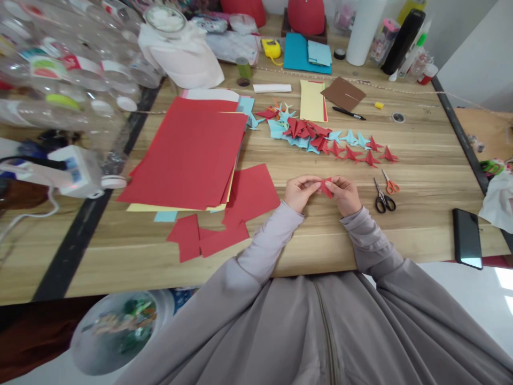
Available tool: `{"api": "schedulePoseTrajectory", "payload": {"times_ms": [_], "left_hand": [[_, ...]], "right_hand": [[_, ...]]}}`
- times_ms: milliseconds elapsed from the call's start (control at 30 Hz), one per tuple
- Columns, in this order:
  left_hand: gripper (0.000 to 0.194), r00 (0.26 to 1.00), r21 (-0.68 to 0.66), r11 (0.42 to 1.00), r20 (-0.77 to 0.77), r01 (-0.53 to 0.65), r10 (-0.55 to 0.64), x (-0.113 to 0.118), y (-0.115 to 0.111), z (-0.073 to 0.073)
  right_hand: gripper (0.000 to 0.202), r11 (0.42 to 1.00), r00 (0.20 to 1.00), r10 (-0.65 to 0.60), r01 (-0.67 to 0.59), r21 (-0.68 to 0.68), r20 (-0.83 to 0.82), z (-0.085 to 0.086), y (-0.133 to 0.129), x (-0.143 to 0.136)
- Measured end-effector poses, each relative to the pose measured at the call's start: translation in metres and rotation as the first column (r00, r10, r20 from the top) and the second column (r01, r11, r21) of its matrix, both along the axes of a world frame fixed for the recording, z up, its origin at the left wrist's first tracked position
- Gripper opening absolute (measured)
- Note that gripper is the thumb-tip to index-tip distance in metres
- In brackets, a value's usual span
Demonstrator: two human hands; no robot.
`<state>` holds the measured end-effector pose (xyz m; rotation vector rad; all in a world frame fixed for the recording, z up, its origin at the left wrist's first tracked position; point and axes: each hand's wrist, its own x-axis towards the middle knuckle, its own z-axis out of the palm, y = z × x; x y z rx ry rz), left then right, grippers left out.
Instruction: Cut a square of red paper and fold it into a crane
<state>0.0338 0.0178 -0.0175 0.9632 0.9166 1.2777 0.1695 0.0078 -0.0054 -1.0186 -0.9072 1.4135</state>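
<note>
Left hand (pixel 298 193) and right hand (pixel 346 197) pinch one small red paper (pixel 326 188) between them.
One phone (pixel 467 239) lies by the near edge of the table (pixel 316 248); above the wood, in front of the gray top (pixel 296 326), thumbs and fingertips press the paper from both sides. Just right lie two scissors, one black-handled pair (pixel 382 199) and one orange-handled pair (pixel 389 182); at left, one stack of paper (pixel 192 155). Beyond are a heap of folded shapes (pixel 306 130), too tangled to count, one pen (pixel 348 113) and one tape measure (pixel 271 49). The table is pale, streaked wood; a plain wall (pixel 475 59) rises at far right. One corner of the red paper points toward the gray top; fingertips hide its long axis.
</note>
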Motion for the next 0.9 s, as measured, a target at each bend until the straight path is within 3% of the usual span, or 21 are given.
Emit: {"api": "schedulePoseTrajectory", "payload": {"times_ms": [267, 500, 733, 900], "left_hand": [[0.028, 0.999, 0.003, 0.999, -0.008, -0.034, 0.034, -0.001, 0.002, -0.002], [0.029, 0.994, 0.047, 0.999, -0.101, -0.022, 0.027, -0.002, -0.001, 0.005], [0.028, 0.995, -0.108, 0.991, 0.04, -0.083, 0.088, 0.0, 0.001, 0.003], [0.032, 0.987, -0.199, 0.98, 0.161, 0.007, 0.026, -0.002, 0.002, 0.008]], "right_hand": [[0.03, 1.0, 0.997, -0.019, 0.018, -0.02, -0.074, 0.0, 0.0, 0.001], [0.029, 0.998, 0.999, 0.026, -0.024, 0.063, -0.025, -0.003, 0.001, 0.002], [0.03, 0.995, 0.997, 0.029, -0.036, 0.092, 0.075, 0.004, -0.002, -0.001], [0.032, 0.992, 0.989, 0.046, -0.062, 0.108, 0.141, 0.006, -0.002, -0.002]]}}
